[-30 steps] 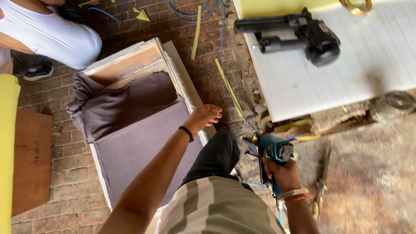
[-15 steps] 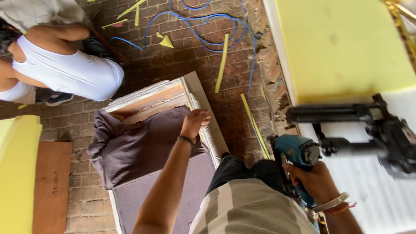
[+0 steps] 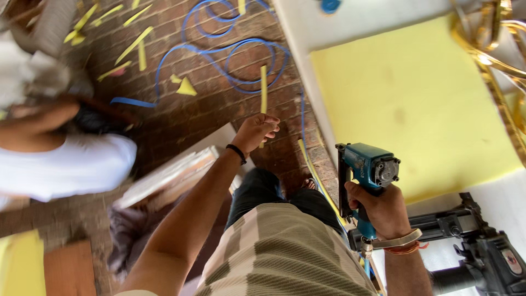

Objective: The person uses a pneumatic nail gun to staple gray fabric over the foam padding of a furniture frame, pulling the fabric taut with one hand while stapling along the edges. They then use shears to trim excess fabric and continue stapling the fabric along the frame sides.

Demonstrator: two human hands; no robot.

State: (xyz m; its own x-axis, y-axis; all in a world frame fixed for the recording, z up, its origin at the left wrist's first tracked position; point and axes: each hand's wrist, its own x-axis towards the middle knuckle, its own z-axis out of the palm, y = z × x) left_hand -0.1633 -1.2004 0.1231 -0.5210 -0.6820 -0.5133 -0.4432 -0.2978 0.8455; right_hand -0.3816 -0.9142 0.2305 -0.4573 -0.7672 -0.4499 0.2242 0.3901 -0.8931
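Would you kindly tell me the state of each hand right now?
Left hand: loosely curled, holding nothing, raised over the brick floor.
Right hand: closed on the blue power tool.

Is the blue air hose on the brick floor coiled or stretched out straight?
Coiled: the blue hose lies in several overlapping loops on the brick floor.

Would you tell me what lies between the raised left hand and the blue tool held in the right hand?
In the head view, between the left hand and the blue staple gun in the right hand lies brick floor, crossed by a blue hose and a yellow foam strip.
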